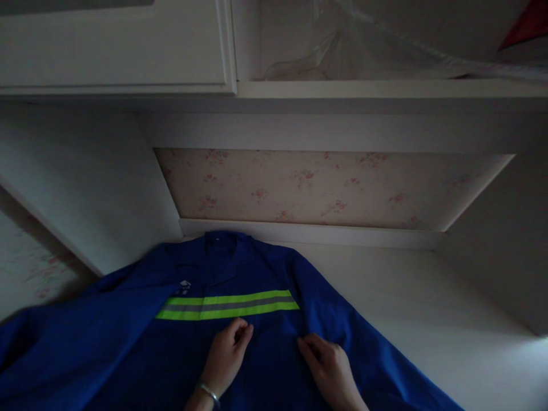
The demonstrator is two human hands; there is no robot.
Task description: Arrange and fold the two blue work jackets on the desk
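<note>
A blue jacket [128, 342] with a yellow-green stripe [226, 305] lies spread flat on the white surface [428, 308], collar toward the wall. The left hand [226, 354] rests on the cloth below the stripe, fingers curled together, pinching fabric. The right hand [329, 365] lies just beside it, fingers pressed on the cloth.

Royal blue jacket [128, 348], crossed at the chest by a band [229, 305] of neon yellow-green with a grey stripe through its middle. Small white logo [184, 287] just above the band's left end. Silver bracelet [208, 392]. White surface [428, 297], white cabinet [115, 45]. Cream wallpaper [325, 188] sprinkled with faint pink flowers, possibly roses, too dim to tell. Red patch [528, 23] at top right corner.
</note>
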